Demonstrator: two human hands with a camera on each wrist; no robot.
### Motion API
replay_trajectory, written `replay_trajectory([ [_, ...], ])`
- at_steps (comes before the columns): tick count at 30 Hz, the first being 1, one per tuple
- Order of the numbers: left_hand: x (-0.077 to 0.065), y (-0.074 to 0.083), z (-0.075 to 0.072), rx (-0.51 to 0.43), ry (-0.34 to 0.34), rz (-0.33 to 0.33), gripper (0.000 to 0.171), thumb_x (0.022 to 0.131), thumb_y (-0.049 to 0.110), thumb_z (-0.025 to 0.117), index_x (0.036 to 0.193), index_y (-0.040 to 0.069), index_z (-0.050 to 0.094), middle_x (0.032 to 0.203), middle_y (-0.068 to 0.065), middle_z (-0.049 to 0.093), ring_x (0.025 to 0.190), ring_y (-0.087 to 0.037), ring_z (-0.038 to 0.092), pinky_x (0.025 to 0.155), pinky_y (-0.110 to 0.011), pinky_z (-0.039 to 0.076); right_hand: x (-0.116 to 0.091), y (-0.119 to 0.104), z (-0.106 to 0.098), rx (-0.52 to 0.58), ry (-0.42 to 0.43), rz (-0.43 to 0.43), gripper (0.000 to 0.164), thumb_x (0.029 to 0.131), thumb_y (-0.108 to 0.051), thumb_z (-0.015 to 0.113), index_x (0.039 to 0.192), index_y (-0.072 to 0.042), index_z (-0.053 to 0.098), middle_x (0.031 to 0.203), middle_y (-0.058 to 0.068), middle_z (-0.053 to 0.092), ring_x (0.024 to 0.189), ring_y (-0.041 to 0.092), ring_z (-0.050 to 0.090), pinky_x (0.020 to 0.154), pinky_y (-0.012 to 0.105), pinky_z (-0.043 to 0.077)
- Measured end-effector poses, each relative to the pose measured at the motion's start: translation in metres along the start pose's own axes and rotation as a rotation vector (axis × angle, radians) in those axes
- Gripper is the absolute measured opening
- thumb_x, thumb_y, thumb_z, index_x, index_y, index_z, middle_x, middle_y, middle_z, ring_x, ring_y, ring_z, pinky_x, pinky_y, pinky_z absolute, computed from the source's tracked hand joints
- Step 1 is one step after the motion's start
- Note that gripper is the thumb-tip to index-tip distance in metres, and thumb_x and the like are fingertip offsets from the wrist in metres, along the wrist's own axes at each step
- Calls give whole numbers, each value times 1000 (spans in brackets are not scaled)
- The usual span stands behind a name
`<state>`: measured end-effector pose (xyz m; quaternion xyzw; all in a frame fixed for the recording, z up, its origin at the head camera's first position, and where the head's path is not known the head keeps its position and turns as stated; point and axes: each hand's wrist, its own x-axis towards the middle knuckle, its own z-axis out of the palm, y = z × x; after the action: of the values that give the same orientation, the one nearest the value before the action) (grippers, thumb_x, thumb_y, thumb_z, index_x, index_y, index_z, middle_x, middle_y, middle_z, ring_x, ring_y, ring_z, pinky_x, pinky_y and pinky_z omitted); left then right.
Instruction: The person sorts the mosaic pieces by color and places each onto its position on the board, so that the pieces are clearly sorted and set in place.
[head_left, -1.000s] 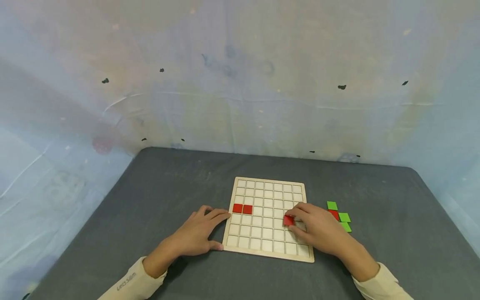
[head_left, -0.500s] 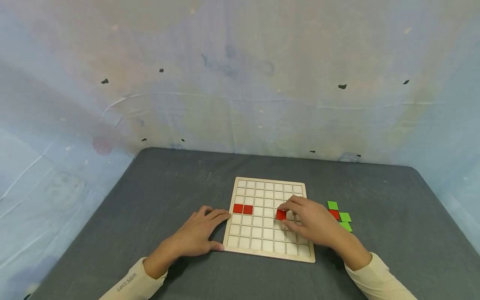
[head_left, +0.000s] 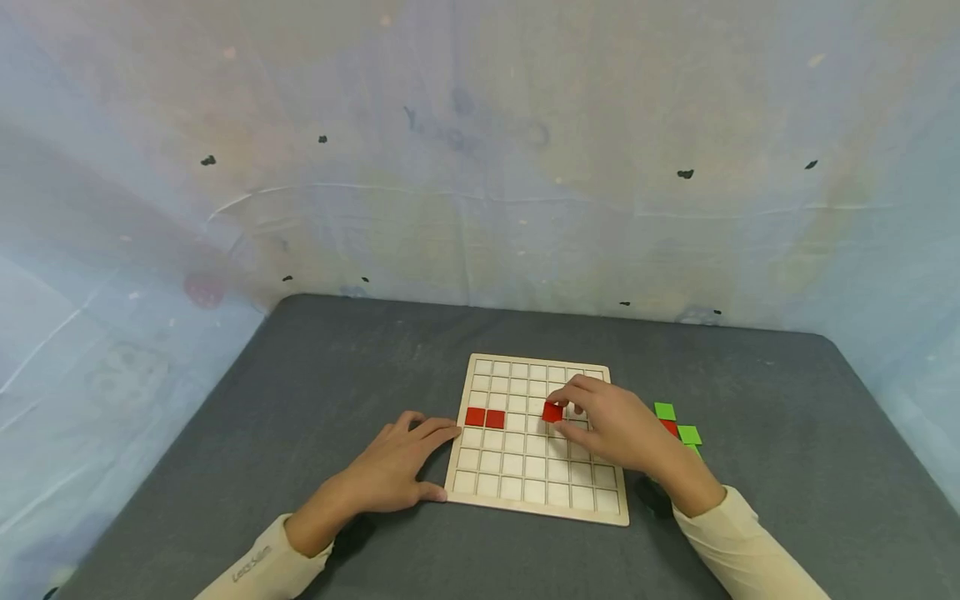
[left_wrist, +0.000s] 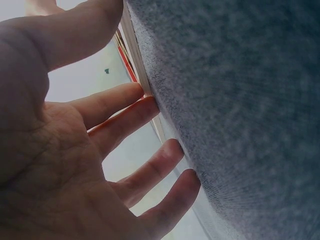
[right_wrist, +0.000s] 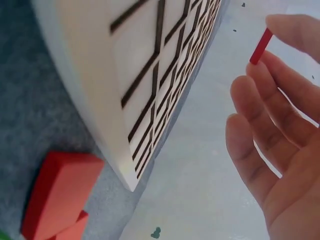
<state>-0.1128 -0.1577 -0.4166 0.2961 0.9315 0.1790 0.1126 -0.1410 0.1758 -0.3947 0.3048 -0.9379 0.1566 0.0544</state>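
Over the last second our right hand (head_left: 611, 425) has carried a thin red square tile (head_left: 552, 412) leftward and toward the far edge of the pale wooden grid board (head_left: 487, 483). That brings it nearer the two seated red tiles (head_left: 476, 417), though it is not yet set down: it hangs above the cells, pinched between thumb and finger, our other fingers loosely bent. Our left hand (head_left: 390, 467) has stayed put, fingers spread and gripping nothing, a fingertip touching the board's left edge, the thumb at its near left corner.

We count one board, seven cells by seven, on the dark grey tabletop (head_left: 360, 350). Two red tiles fill the first cells from its left edge, fourth row down; one is in hand. Beyond its right edge lie three green square tiles (head_left: 689, 435), one partly hidden, and at least one loose red tile (head_left: 667, 426); we cannot tell whether more are stacked there.
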Motion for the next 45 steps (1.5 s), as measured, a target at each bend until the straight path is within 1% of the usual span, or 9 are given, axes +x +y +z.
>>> replay_trajectory([
  [6,0,-1,0,4,-5,2,79,83,41,79,150,23,44,154,3,42,137,-34,38,104,-61,36,8,1,4,32,-37,24,29,92,-32,71,119,-24,69,113,-9,66,90,8,65,71,27,52],
  [11,0,-1,0,10,0,5,79,83,42,79,150,23,44,154,3,42,136,-34,39,104,-61,36,14,0,7,51,-33,34,26,92,-32,70,117,-26,68,113,-11,65,89,6,63,72,27,51],
  [19,1,0,0,6,-4,-4,79,83,42,80,150,23,44,154,3,42,137,-33,38,105,-62,35,18,-1,11,64,-54,14,26,92,-32,70,116,-24,70,109,-10,65,89,7,63,71,26,50],
  [25,1,1,-1,-2,1,-5,78,83,40,80,150,22,45,153,3,43,136,-33,38,104,-62,35,20,-1,15,66,-38,-14,26,91,-31,72,116,-23,71,107,-9,65,87,6,63,72,26,52],
  [28,0,1,-1,0,3,-5,78,82,40,80,150,22,45,153,2,43,136,-33,38,104,-62,35,22,-1,19,72,-37,-18,26,91,-33,73,115,-24,71,106,-10,65,86,5,62,72,25,51],
  [31,1,2,-1,2,2,-5,78,82,40,80,150,22,45,153,2,43,136,-34,38,104,-63,35,24,-3,21,76,-38,-24,26,91,-33,73,115,-23,71,106,-10,65,87,5,62,73,27,52],
  [37,1,2,-1,2,-1,-5,79,82,40,80,150,22,45,153,2,43,137,-35,39,104,-62,36,25,-5,23,58,-45,-20,25,91,-31,72,115,-24,71,106,-11,65,87,4,62,74,27,52],
  [45,1,1,-1,5,3,-4,79,81,40,81,149,22,46,153,1,44,136,-34,39,103,-62,36,30,-10,25,67,-65,-29,26,92,-35,70,116,-23,71,105,-10,65,87,5,61,76,28,52],
])
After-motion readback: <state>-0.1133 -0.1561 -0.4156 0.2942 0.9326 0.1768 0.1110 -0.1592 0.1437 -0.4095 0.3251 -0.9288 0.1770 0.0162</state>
